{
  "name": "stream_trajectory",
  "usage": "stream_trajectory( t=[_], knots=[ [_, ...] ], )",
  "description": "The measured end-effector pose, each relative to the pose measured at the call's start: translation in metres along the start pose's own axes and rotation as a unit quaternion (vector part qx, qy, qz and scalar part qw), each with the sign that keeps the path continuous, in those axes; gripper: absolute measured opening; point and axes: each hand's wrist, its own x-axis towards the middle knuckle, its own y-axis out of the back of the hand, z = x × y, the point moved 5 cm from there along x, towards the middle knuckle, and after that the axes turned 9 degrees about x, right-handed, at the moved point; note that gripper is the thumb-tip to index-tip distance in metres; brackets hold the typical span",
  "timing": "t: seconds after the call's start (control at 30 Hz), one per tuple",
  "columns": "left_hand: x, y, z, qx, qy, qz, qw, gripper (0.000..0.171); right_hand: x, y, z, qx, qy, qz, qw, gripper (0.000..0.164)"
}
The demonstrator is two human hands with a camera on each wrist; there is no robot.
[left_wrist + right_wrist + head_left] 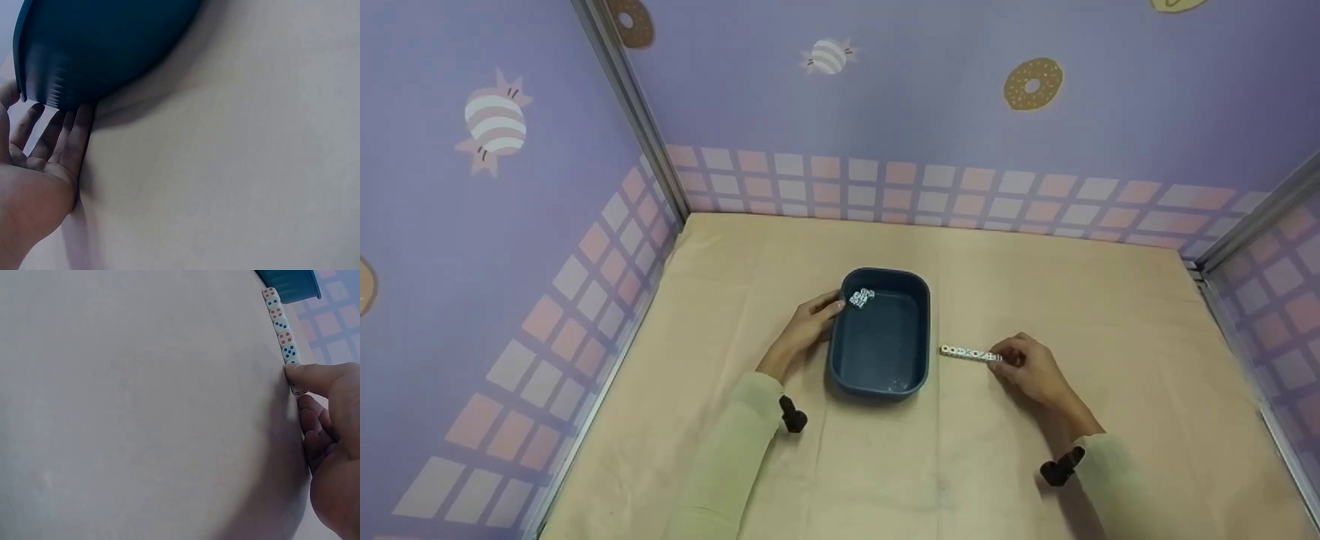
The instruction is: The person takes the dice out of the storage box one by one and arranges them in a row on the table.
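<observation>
A dark blue rectangular box (883, 339) with rounded corners stands on the cloth-covered table. A small cluster of white dice (861, 298) lies inside it, near its far left corner. My left hand (805, 327) holds the box's left side, thumb at the rim and fingers against the outer wall (84, 67). To the right of the box, a straight row of white dice (966, 352) with red and blue dots lies on the cloth. My right hand (1035, 369) pinches the right end of this row between thumb (315, 377) and fingers, partly covering the last dice.
A beige cloth (870, 472) with faint creases covers the table. Purple patterned walls (922, 112) stand at the back and both sides, with metal posts (634, 105) in the corners. A black wrist device (792, 415) sits at each sleeve cuff.
</observation>
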Motion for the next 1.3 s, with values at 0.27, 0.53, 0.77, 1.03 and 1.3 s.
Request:
stream_trajectory(
  t=[0.27,0.53,0.77,1.03,1.3],
  knots=[
    [-0.001,0.002,-0.005,-0.028,0.028,0.006,0.9992,0.053,0.015,0.001,-0.029,0.008,0.026,0.033,0.999,0.033],
    [-0.002,0.004,-0.003,0.018,0.0,0.002,0.9998,0.056,0.052,-0.026,-0.081,0.034,0.109,0.056,0.992,0.027],
    [-0.002,0.004,-0.003,0.025,0.002,0.003,0.9997,0.056,0.086,-0.064,-0.122,0.043,0.147,0.051,0.987,0.024],
    [-0.003,0.003,-0.002,0.028,-0.005,-0.001,0.9996,0.055,0.107,-0.111,-0.151,0.095,0.14,0.061,0.984,0.025],
    [0.0,0.002,0.0,0.03,-0.014,-0.003,0.9995,0.053,0.119,-0.137,-0.156,0.132,0.127,0.104,0.978,0.023]
  ],
)
